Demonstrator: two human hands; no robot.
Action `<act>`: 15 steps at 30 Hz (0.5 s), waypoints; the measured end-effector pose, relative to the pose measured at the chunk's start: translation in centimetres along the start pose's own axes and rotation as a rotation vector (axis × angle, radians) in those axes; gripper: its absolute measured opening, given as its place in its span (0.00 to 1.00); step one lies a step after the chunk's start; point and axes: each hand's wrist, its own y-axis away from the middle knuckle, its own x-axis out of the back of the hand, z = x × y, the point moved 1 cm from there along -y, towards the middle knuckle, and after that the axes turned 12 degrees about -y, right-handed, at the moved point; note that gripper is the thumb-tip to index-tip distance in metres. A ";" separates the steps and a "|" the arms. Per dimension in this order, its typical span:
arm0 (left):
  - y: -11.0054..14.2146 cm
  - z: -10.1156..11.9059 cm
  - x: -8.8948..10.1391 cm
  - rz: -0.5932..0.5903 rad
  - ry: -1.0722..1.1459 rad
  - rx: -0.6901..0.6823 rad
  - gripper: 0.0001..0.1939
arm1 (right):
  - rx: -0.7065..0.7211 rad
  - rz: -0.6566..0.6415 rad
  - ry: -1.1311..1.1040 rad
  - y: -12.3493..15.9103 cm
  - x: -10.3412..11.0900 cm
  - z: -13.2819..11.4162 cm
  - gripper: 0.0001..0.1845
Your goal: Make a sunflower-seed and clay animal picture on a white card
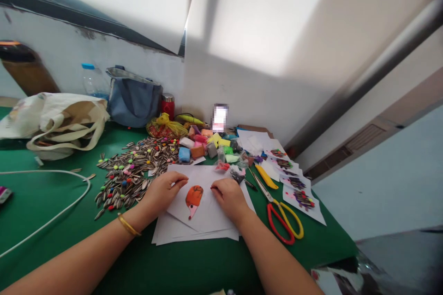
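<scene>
A small hedgehog figure of clay (pixel 194 197), with an orange body and a pink pointed face, lies flat on the top sheet of white paper (pixel 207 226). My left hand (pixel 164 193) rests over the paper's left side, thumb and fingers drawn together in a pinch. Opposite it, my right hand (pixel 231 197) is also pinched, right of the hedgehog. A tiny dark reddish spot shows at the right fingertips; what it is I cannot make out. Any small thing in the left fingertips is hidden. Neither hand touches the hedgehog.
Striped sunflower seeds (pixel 129 170) with coloured beads are heaped at left. Clay packets (pixel 198 151) lie behind the paper. Scissors (pixel 277 209) and a yellow cutter (pixel 266 176) lie at right, near finished-looking seed pictures (pixel 302 200). A white cable (pixel 69 209), bags (pixel 133 101) and a phone (pixel 220 117) are also there.
</scene>
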 end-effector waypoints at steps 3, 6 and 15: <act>-0.2 0.7 0.2 0.007 0.046 0.034 0.15 | 0.024 -0.011 -0.015 0.1 -0.1 0.2 0.05; -0.5 1.5 0.6 -0.078 0.034 0.077 0.14 | 0.036 -0.025 -0.031 0.2 0.2 0.2 0.04; -5.5 4.9 -2.3 -0.128 -0.271 -0.152 0.12 | 0.013 -0.037 -0.052 0.2 -0.1 0.7 0.04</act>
